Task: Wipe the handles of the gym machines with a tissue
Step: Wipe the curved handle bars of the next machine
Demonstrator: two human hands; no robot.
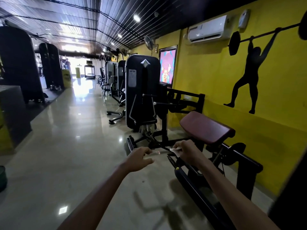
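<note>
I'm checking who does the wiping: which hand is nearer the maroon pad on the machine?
Right. The right hand, pinching the tissue, sits just below-left of the maroon pad; the left hand hangs farther left over the floor.

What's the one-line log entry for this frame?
right hand: pinches small white tissue | left hand: loosely curled, holds nothing | black machine handle bar: just below tissue, contact unclear

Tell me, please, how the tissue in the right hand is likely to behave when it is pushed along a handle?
The tissue looks thin and crumpled, so probably floppy, light and easily torn. The right hand pinches it small, so it may bunch up rather than slide flat.
</note>
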